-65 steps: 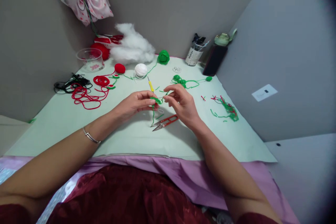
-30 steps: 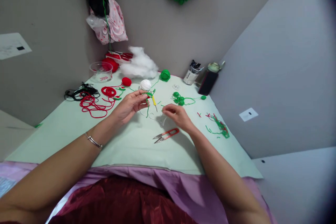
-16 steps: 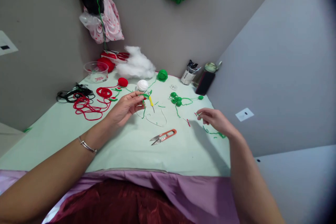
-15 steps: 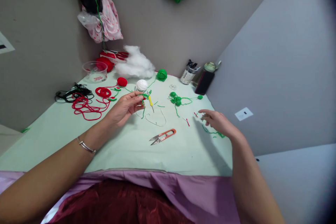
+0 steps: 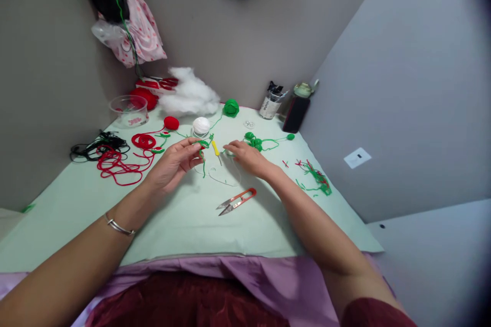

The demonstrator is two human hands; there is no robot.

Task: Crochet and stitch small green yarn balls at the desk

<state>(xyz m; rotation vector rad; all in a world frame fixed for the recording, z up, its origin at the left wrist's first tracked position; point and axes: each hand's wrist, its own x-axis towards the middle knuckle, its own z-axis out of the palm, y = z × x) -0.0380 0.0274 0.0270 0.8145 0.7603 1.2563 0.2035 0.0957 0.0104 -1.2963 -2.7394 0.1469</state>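
Note:
My left hand (image 5: 172,161) is closed in a pinch on a small green-and-red crocheted piece (image 5: 201,145), with a green yarn tail (image 5: 204,167) hanging below it. My right hand (image 5: 247,157) reaches low over the table, fingers stretched and slightly bent, its fingertips by short green yarn scraps; the thumb is mostly hidden. Between the hands lies a crochet hook with a yellow handle (image 5: 215,147). Thin white thread (image 5: 222,183) curls beneath them. Orange-handled thread snips (image 5: 237,201) lie nearer to me, blades pointing left.
Red yarn (image 5: 123,166) and black yarn (image 5: 97,148) tangle at left. Behind are a clear tub (image 5: 129,112), white stuffing (image 5: 190,94), a white yarn ball (image 5: 201,126) and a green ball (image 5: 231,108). Yarn scraps (image 5: 318,178) and a dark phone (image 5: 296,114) are at right.
My right hand has moved left from the scrap pile at right to the middle, near the crochet hook. My left hand keeps hold of the crocheted piece. The view has shifted slightly.

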